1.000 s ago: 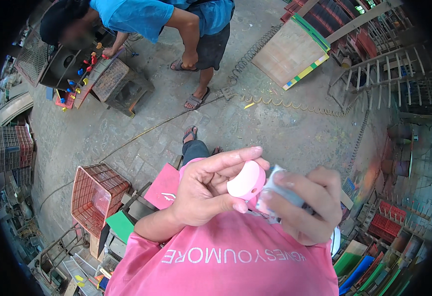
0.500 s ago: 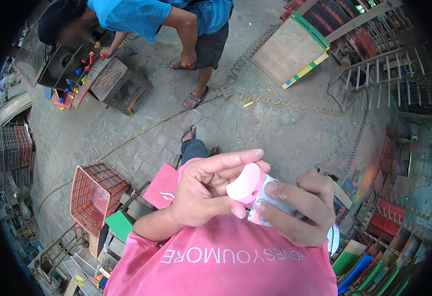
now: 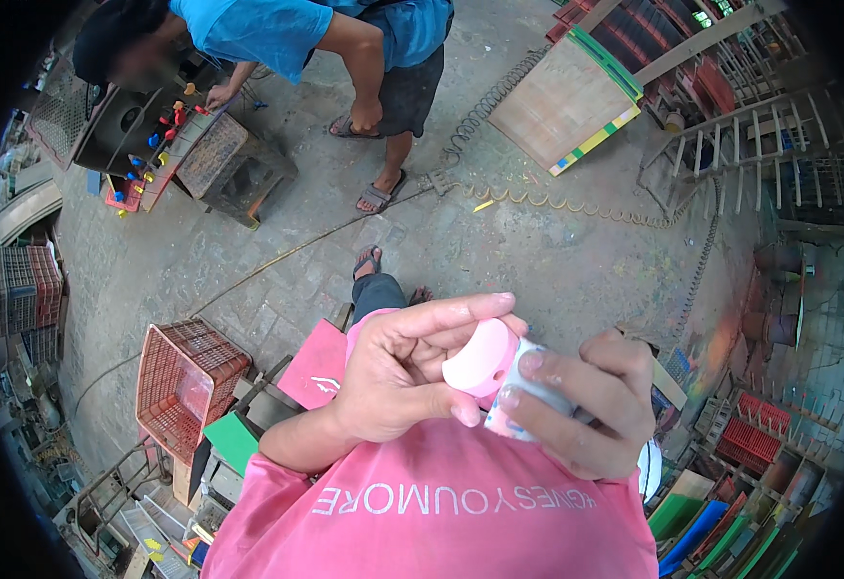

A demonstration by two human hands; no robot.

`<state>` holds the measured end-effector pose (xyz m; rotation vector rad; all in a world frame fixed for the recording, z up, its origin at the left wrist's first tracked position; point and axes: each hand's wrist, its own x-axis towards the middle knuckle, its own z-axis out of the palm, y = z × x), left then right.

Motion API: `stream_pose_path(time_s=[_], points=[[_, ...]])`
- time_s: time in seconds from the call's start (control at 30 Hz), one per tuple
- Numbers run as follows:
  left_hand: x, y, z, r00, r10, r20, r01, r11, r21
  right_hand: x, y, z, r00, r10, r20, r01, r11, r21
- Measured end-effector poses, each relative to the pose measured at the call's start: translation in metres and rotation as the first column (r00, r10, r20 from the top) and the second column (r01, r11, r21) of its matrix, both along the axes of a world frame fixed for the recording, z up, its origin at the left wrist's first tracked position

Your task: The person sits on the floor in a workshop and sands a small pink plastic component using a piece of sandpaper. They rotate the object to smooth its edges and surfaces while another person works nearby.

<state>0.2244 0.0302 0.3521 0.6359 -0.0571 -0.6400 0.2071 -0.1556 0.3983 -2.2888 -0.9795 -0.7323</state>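
In front of my pink shirt, my left hand [image 3: 398, 362] is closed on a smooth pink rounded wooden-looking piece [image 3: 481, 357], fingers on its far side and thumb on the near side. A small dark hole shows in the piece's right side. My right hand [image 3: 591, 405] is closed on a thin white sheet with coloured spots [image 3: 507, 425], its fingers curled over it. The sheet lies against the right side of the pink piece. I cannot make out whether it is cloth or paper, and most of it is hidden under my fingers.
A co-worker in a blue shirt [image 3: 248, 34] bends over a board with small coloured pieces [image 3: 176, 145] and a stool [image 3: 239, 172]. An orange plastic basket [image 3: 190, 386] lies tipped at left. Coiled hoses [image 3: 576, 205] cross the floor near stacked boards [image 3: 567, 101].
My right hand and the spotted sheet have shifted very slightly against the pink piece. My left hand stays put. The co-worker's hand has moved a little away from the red pieces.
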Motion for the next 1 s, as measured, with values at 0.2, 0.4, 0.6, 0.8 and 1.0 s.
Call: stream_pose_path(time_s=[0.2, 0.4, 0.6, 0.8, 1.0], points=[[-0.001, 0.000, -0.002, 1.000, -0.002, 0.005, 0.002, 1.000, -0.005, -0.001, -0.001, 0.001, 1.000, 0.017, 0.009, -0.017, 1.000, -0.008], [-0.001, -0.002, 0.000, 1.000, -0.001, -0.004, 0.001, 1.000, 0.008, -0.001, -0.001, 0.000, 1.000, 0.017, 0.013, -0.017, 1.000, 0.006], [0.000, -0.003, -0.001, 1.000, -0.005, -0.016, 0.005, 1.000, 0.005, 0.000, -0.002, 0.001, 1.000, 0.010, 0.004, -0.010, 1.000, -0.007], [0.001, -0.005, -0.004, 1.000, 0.007, -0.006, -0.006, 1.000, 0.010, 0.000, -0.010, 0.004, 0.998, -0.036, -0.043, 0.037, 0.999, 0.019], [0.001, -0.008, -0.002, 1.000, 0.009, 0.004, -0.009, 1.000, 0.004, 0.001, -0.009, 0.001, 1.000, 0.028, -0.004, -0.028, 0.999, 0.036]])
